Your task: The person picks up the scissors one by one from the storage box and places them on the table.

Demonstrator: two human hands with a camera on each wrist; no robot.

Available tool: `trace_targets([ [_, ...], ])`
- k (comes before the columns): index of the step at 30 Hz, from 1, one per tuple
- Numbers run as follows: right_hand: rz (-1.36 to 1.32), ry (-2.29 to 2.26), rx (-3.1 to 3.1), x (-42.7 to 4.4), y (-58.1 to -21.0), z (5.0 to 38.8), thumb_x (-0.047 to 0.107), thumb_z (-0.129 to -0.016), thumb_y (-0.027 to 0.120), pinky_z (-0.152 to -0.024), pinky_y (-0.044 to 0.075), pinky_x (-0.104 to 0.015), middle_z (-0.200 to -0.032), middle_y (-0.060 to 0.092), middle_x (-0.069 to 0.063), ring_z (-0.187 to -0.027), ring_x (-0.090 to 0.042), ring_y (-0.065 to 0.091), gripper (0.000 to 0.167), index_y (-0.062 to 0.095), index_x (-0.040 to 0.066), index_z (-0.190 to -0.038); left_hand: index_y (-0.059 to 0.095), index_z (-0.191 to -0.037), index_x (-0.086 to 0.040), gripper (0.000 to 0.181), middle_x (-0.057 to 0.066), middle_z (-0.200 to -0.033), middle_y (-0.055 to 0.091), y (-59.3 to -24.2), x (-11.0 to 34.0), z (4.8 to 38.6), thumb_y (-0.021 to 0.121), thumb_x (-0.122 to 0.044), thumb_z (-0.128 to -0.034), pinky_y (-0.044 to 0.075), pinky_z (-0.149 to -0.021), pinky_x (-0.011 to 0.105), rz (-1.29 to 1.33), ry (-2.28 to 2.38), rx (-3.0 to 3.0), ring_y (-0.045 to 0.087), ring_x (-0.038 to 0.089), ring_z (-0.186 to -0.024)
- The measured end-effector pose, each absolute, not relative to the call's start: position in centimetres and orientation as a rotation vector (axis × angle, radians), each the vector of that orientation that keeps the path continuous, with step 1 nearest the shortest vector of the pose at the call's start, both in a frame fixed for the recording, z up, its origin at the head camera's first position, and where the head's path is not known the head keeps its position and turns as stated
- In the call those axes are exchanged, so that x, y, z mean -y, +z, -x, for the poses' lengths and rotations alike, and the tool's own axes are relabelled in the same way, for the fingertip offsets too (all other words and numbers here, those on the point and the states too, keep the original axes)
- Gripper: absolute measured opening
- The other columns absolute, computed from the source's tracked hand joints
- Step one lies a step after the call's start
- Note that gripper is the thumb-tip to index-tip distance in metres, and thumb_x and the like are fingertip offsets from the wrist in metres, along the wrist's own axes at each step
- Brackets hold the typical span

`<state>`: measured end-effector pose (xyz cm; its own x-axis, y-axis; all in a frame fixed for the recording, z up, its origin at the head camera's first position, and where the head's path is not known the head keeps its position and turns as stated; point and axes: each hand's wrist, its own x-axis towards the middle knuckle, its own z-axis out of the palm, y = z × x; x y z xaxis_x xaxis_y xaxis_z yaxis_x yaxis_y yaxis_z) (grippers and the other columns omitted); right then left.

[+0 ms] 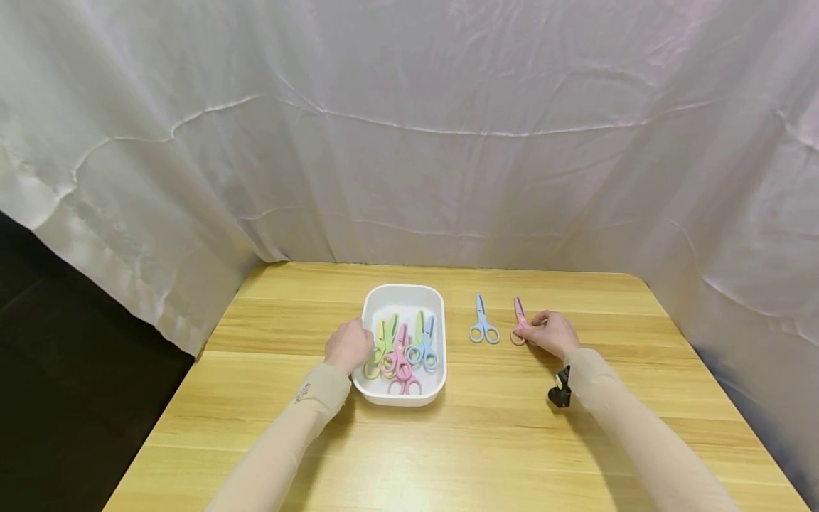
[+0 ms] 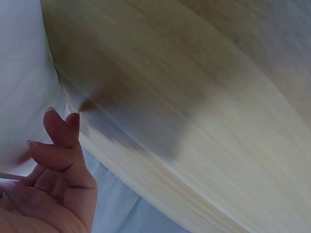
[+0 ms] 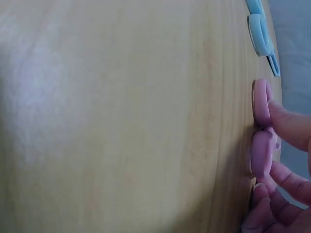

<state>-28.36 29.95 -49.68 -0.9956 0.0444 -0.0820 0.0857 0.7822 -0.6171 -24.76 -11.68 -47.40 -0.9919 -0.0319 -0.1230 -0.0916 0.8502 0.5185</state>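
Observation:
A white plastic tray (image 1: 399, 400) stands on the table, and my left hand (image 1: 350, 346) holds its left rim. In the left wrist view the curled fingers of the left hand (image 2: 60, 177) lie against the tray's white wall (image 2: 22, 82). Inside the tray lie several scissors in yellow-green, pink and blue, such as a blue pair (image 1: 425, 348). To the right, my right hand (image 1: 555, 334) pinches the handle of pink scissors (image 1: 520, 311) on the table. The right wrist view shows thumb and fingers at the pink handle loops (image 3: 262, 104). Blue scissors (image 1: 481, 323) lie just left of them.
The wooden table (image 1: 499, 441) extends around the tray and scissors. Pale curtain cloth (image 1: 448, 178) hangs behind it and at its sides. A dark area (image 1: 77, 370) lies beyond the left edge. A small black device (image 1: 560, 390) is attached at my right wrist.

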Motion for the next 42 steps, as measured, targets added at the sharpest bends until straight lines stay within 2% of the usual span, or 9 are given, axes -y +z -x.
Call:
trace_targets([
  [4, -0.097, -1.085, -2.856, -30.46, -49.76, 28.44, 0.045, -0.087, 0.075, -0.084, 0.052, -0.036, -0.115, 0.070, -0.026, -0.099, -0.032, 0.064, 0.057, 0.065, -0.004, -0.115, 0.049, -0.141, 0.009, 0.050, 0.028, -0.129, 0.064, -47.43, 11.70, 24.76, 0.046, -0.019, -0.0997, 0.060, -0.085, 0.048, 0.096, 0.822, -2.917, 0.069, 0.039, -0.105],
  [8, -0.093, -1.149, -2.772, -30.92, -49.60, 28.51, 0.044, -0.089, 0.074, -0.076, 0.049, -0.026, -0.105, 0.070, -0.019, -0.086, -0.021, 0.062, 0.058, 0.063, -0.005, -0.117, 0.048, -0.142, 0.009, 0.050, 0.029, -0.130, 0.063, -47.47, 11.82, 24.73, 0.046, -0.019, -0.1000, 0.060, -0.085, 0.047, 0.098, 0.818, -2.912, 0.068, 0.039, -0.105],
  [12, -0.078, -1.164, -2.735, -30.93, -49.57, 28.55, 0.041, -0.089, 0.075, -0.071, 0.048, -0.026, -0.094, 0.068, -0.012, -0.076, -0.016, 0.061, 0.057, 0.062, -0.005, -0.118, 0.048, -0.142, 0.009, 0.050, 0.029, -0.129, 0.064, -47.47, 11.91, 24.69, 0.047, -0.019, -0.1000, 0.061, -0.082, 0.045, 0.104, 0.820, -2.904, 0.069, 0.038, -0.103],
  [16, -0.067, -1.164, -2.737, -30.71, -49.65, 28.54, 0.039, -0.086, 0.078, -0.068, 0.048, -0.027, -0.083, 0.067, -0.006, -0.071, -0.015, 0.061, 0.052, 0.064, -0.004, -0.111, 0.048, -0.142, 0.009, 0.050, 0.029, -0.129, 0.064, -47.50, 11.92, 24.68, 0.046, -0.019, -0.0998, 0.061, -0.082, 0.045, 0.105, 0.819, -2.904, 0.069, 0.038, -0.103],
  [20, -0.052, -1.144, -2.764, -30.51, -49.70, 28.45, 0.038, -0.087, 0.077, -0.068, 0.047, -0.027, -0.079, 0.067, -0.005, -0.072, -0.017, 0.060, 0.044, 0.065, -0.002, -0.101, 0.048, -0.141, 0.009, 0.050, 0.029, -0.127, 0.064, -47.58, 11.96, 24.71, 0.046, -0.019, -0.0997, 0.061, -0.079, 0.044, 0.103, 0.816, -2.909, 0.069, 0.038, -0.101],
  [26, -0.075, -1.087, -2.810, -30.44, -49.83, 28.28, 0.040, -0.087, 0.077, -0.068, 0.044, -0.028, -0.083, 0.063, -0.006, -0.078, -0.021, 0.053, 0.041, 0.063, 0.001, -0.092, 0.047, -0.142, 0.009, 0.051, 0.029, -0.130, 0.063, -47.54, 11.84, 24.61, 0.046, -0.020, -0.1001, 0.061, -0.080, 0.044, 0.103, 0.833, -2.902, 0.069, 0.038, -0.103],
  [42, -0.143, -1.078, -2.831, -30.34, -49.91, 28.54, 0.042, -0.090, 0.073, -0.069, 0.044, -0.027, -0.086, 0.067, -0.008, -0.080, -0.021, 0.056, 0.043, 0.063, 0.001, -0.094, 0.046, -0.143, 0.008, 0.051, 0.028, -0.131, 0.063, -47.50, 11.74, 24.76, 0.045, -0.019, -0.1003, 0.061, -0.081, 0.044, 0.108, 0.823, -2.893, 0.069, 0.038, -0.104],
])
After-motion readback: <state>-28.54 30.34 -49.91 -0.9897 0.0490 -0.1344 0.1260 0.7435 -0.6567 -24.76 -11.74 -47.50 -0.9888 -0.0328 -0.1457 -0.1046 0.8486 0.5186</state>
